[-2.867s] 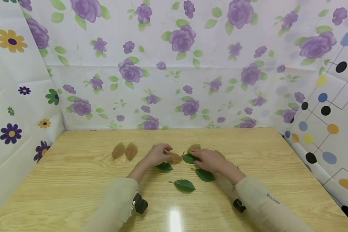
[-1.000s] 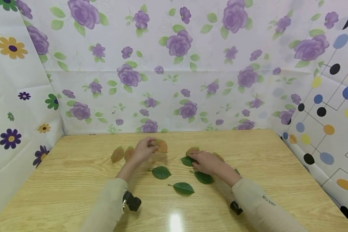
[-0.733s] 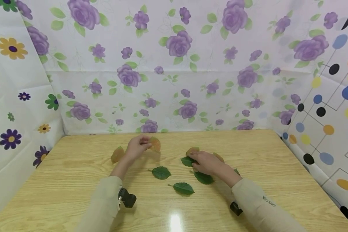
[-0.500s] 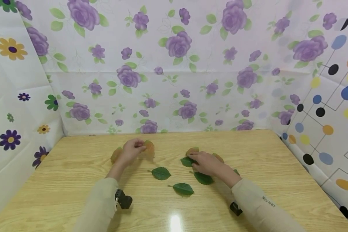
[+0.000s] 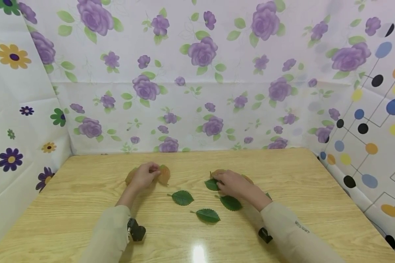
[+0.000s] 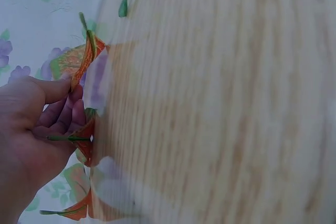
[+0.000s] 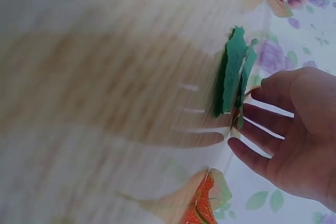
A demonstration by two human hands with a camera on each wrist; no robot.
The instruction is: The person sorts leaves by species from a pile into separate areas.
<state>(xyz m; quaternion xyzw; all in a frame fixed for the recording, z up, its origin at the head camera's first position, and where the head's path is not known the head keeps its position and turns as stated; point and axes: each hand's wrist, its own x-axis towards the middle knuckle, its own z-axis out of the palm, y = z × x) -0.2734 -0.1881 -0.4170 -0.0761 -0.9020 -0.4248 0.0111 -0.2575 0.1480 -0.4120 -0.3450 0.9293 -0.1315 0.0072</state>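
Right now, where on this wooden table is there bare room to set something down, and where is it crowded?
The light wooden table lies bare along its right side, its near left corner, and the far strip by the floral backdrop. The middle is crowded: the left hand pinches an orange-brown leaf, the right hand rests on leaves, and three green serrated leaves lie between.

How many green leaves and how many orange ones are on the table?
Green leaves: 4
Orange leaves: 4
Total: 8 in view; more may hide under the left hand or the right hand.
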